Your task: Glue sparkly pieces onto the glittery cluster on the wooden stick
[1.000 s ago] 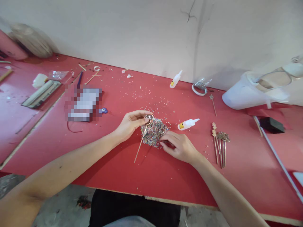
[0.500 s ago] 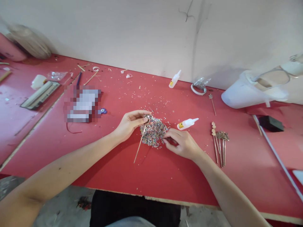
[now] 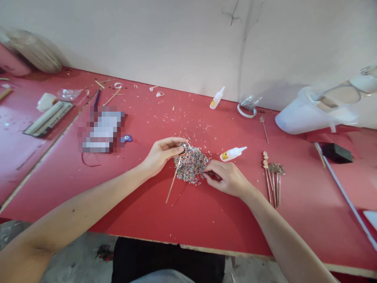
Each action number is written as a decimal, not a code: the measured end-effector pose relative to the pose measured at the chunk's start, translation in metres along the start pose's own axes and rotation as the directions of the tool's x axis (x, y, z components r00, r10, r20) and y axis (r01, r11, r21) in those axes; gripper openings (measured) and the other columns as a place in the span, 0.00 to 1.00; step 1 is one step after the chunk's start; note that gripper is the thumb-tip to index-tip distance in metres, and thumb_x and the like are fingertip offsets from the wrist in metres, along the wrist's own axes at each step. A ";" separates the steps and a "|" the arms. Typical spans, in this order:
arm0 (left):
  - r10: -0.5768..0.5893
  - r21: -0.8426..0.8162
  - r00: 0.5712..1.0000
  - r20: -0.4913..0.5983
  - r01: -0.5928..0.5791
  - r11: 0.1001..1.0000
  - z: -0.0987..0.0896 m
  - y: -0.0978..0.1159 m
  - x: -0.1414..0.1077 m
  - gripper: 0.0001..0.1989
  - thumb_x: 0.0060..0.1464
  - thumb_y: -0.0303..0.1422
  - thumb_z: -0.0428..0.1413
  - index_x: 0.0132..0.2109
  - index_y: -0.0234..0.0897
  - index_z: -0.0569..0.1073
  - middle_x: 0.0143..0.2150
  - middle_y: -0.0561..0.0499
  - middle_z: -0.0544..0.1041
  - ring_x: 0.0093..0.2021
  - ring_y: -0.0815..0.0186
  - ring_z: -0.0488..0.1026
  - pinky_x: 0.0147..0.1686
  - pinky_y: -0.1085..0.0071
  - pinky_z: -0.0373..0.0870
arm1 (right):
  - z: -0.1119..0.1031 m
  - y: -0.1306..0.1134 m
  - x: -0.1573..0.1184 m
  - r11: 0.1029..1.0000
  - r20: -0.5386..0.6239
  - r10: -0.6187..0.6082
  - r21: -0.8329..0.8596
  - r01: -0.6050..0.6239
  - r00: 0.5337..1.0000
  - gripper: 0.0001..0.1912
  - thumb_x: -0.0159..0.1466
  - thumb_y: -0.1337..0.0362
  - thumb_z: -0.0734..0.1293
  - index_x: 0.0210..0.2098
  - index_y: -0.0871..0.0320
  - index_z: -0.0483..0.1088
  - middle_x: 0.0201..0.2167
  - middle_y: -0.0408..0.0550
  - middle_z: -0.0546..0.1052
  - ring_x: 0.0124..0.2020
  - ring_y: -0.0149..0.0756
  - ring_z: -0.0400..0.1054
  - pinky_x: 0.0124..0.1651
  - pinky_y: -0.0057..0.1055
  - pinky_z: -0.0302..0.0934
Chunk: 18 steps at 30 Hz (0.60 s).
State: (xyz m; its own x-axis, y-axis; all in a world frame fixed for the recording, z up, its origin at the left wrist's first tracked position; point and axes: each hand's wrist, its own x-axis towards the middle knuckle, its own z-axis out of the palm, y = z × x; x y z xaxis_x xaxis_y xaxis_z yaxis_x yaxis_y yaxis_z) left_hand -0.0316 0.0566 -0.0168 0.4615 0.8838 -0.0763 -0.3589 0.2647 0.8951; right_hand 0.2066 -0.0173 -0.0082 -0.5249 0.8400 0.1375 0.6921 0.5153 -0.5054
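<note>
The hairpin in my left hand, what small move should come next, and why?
Probably lift the right hand with its thin tool from the bead pile toward the hairpin. The left hand holds the pin's ornate head over the pile, and the tool's tip sits among the beads.

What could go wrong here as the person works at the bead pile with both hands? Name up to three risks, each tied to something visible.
1. The left hand pinches only the top of the hairpin stick; it could slip or swing.
2. The right hand rests at the edge of the bead pile; a nudge may scatter more beads across the red table.
3. The glue bottle lies close by and could be knocked.
</note>
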 end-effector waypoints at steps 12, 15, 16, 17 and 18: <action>0.041 -0.023 0.999 -0.010 -0.041 0.999 -0.001 -0.001 0.001 0.11 0.48 0.29 0.63 0.42 0.38 0.79 0.37 0.49 0.78 0.39 0.64 0.76 0.48 0.62 0.72 | 0.006 -0.003 0.000 0.998 -0.008 -0.056 0.023 0.056 0.998 0.06 0.64 0.67 0.61 0.37 0.58 0.70 0.28 0.44 0.73 0.23 0.26 0.62 0.27 0.25 0.55; 0.028 0.011 1.000 0.015 -0.028 1.000 0.000 0.000 -0.001 0.11 0.47 0.29 0.64 0.41 0.38 0.79 0.40 0.48 0.79 0.43 0.62 0.75 0.49 0.63 0.71 | 0.007 -0.003 0.000 0.999 -0.031 -0.017 0.051 0.019 0.999 0.06 0.65 0.65 0.62 0.38 0.58 0.70 0.28 0.44 0.73 0.23 0.26 0.62 0.27 0.25 0.55; 0.016 0.028 0.999 0.036 -0.017 0.999 0.001 0.000 -0.002 0.11 0.47 0.30 0.64 0.41 0.38 0.79 0.41 0.48 0.79 0.43 0.62 0.75 0.48 0.64 0.71 | 0.007 -0.002 0.000 0.998 -0.043 0.001 0.055 0.002 0.999 0.05 0.65 0.65 0.62 0.37 0.58 0.70 0.28 0.44 0.73 0.23 0.26 0.61 0.27 0.25 0.55; 0.000 0.045 0.998 0.063 -0.003 0.999 0.001 0.000 -0.004 0.11 0.48 0.29 0.64 0.41 0.38 0.79 0.41 0.48 0.79 0.43 0.63 0.75 0.48 0.65 0.71 | 0.006 -0.001 0.000 0.998 -0.054 0.016 0.060 -0.013 0.998 0.05 0.65 0.64 0.62 0.37 0.58 0.69 0.28 0.44 0.72 0.22 0.26 0.61 0.27 0.25 0.55; -0.020 0.058 0.995 0.094 0.014 0.998 0.002 0.001 -0.005 0.10 0.48 0.29 0.64 0.41 0.38 0.79 0.42 0.48 0.79 0.44 0.63 0.75 0.48 0.66 0.71 | 0.006 0.000 0.000 0.998 -0.064 0.028 0.064 -0.023 0.998 0.05 0.65 0.64 0.63 0.36 0.58 0.69 0.27 0.43 0.72 0.22 0.26 0.60 0.27 0.25 0.55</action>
State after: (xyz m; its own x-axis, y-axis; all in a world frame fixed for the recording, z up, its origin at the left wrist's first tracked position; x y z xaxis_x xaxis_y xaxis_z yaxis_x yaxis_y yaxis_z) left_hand -0.0322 0.0512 -0.0147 0.5425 0.8384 -0.0526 -0.3044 0.2545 0.9179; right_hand 0.2040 -0.0184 -0.0136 -0.4731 0.8630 0.1774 0.6709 0.4834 -0.5623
